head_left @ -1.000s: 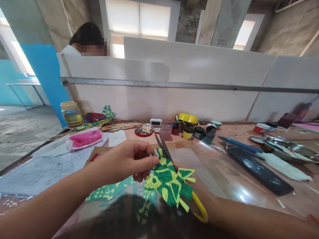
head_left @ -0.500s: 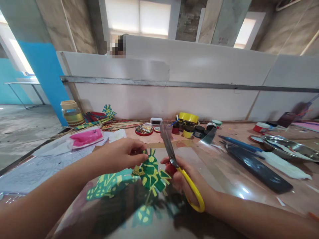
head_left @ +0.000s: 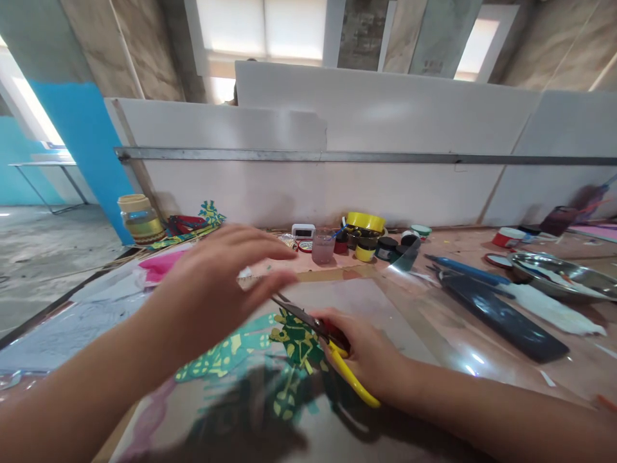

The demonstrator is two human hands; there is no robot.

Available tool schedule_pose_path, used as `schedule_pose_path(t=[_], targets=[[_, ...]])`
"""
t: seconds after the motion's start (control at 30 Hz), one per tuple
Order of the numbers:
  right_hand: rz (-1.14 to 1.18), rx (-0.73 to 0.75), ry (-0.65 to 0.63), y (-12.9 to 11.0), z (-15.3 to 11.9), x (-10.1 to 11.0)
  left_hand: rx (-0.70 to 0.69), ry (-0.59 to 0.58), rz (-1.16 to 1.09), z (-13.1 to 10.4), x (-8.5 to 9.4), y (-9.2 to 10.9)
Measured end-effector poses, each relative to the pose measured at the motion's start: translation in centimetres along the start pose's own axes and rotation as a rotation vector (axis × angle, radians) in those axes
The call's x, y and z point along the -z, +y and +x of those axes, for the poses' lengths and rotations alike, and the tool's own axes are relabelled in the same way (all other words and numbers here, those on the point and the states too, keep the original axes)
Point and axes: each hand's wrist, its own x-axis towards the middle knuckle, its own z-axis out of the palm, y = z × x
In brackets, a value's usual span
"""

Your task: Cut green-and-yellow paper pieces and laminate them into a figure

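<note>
My right hand (head_left: pixel 369 350) grips a pair of scissors (head_left: pixel 351 378) with yellow handles. Their dark blades point up and to the left, in front of a green and yellow cut-out figure (head_left: pixel 299 341). I cannot tell whether the figure rests on the sheet or touches my right fingers. My left hand (head_left: pixel 219 283), a little blurred, is raised to the left of the blades; its fingers are stretched out and hold nothing. Below it, on the covered worktop, are more green cut-out pieces (head_left: pixel 224 357) with pale yellow spots.
Behind the hands stand a cup of cloudy water (head_left: pixel 323 247), paint jars (head_left: pixel 365 249) and a yellow tape roll (head_left: pixel 365 222). To the right lie a long dark case (head_left: pixel 504 315), a white cloth (head_left: pixel 554 308) and a metal bowl (head_left: pixel 578 273). A lidded jar (head_left: pixel 138 218) is at far left.
My left hand has let go of the cut-out figure and lifted up and left, with fingers straightened. The scissors have tipped from pointing upward to pointing left, and the figure sits lower.
</note>
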Motion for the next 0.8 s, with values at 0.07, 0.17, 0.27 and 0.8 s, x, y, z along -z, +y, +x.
schedule_pose_path(t=[0.07, 0.17, 0.27, 0.8], targets=[[-0.018, 0.012, -0.022, 0.0, -0.1, -0.2, -0.168, -0.051, 0.055, -0.4, -0.8, 1.4], [-0.064, 0.034, -0.033, 0.1, -0.1, -0.4, -0.251, -0.168, 0.136, -0.9, -2.4, 2.3], [-0.091, 0.030, -0.037, 0.5, -0.3, -0.5, -0.160, -0.138, 0.138, -0.9, -2.9, 2.2], [0.484, -0.195, 0.435, 1.8, 1.1, 0.1, 0.473, -0.736, -0.034, -0.1, -7.1, -8.8]])
